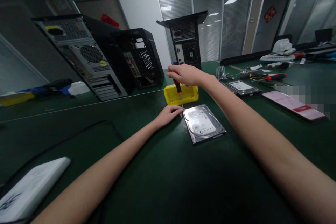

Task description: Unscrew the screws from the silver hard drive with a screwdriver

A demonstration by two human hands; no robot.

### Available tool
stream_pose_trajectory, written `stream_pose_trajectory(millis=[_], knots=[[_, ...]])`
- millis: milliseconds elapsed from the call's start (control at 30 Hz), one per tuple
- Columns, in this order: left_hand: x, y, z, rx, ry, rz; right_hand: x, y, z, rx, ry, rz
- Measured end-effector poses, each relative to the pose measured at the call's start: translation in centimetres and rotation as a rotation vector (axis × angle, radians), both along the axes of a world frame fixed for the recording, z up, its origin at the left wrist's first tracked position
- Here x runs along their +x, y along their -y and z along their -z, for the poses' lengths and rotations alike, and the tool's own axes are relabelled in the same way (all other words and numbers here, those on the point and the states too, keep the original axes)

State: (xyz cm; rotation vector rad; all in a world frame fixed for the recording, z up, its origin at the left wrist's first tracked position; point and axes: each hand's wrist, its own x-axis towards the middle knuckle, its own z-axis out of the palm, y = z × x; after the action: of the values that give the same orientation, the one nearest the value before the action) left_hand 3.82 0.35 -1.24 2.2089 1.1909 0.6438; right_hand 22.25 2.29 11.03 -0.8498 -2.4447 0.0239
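Note:
A silver hard drive (201, 122) with a white label lies flat on the green table. My right hand (187, 74) is closed around the dark and red handle of a screwdriver (179, 88), held nearly upright. Its thin shaft comes down to the drive's far left corner. At that same corner, my left hand (169, 114) rests on the table with its thumb and fingers closed on the drive's edge, close to the screwdriver's tip. Just behind them stands a yellow plastic tray (170, 97), partly hidden by my right hand and the screwdriver.
Black computer cases (91, 54) stand along the back left, another case (187, 43) behind the tray. To the right lie a second hard drive (241, 87), a pink-screened phone (294, 104) and red-handled pliers (275, 76). A white box (36, 185) and black cable (65, 140) are at left.

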Motion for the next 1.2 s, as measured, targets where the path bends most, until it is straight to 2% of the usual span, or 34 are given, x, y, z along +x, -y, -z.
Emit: stream_pose_trajectory(millis=[467,633,1033,1100,1200], knots=[[0.0,-0.1,0.2,0.006,0.001,0.008,-0.1,0.0,0.0,0.005,-0.024,0.023],[-0.2,-0.3,0.4,0.007,0.003,0.004,0.1,0.6,-0.4,-0.142,-0.019,0.062],[-0.4,-0.2,0.4,0.021,-0.008,0.018,0.7,1.1,-1.5,-0.53,0.008,-0.084],[-0.3,-0.2,0.4,0.024,-0.008,0.018,0.8,1.1,-1.4,-0.557,-0.017,-0.124],[-0.2,-0.1,0.3,0.022,-0.009,0.002,1.0,1.1,-1.6,-0.507,-0.026,-0.127]])
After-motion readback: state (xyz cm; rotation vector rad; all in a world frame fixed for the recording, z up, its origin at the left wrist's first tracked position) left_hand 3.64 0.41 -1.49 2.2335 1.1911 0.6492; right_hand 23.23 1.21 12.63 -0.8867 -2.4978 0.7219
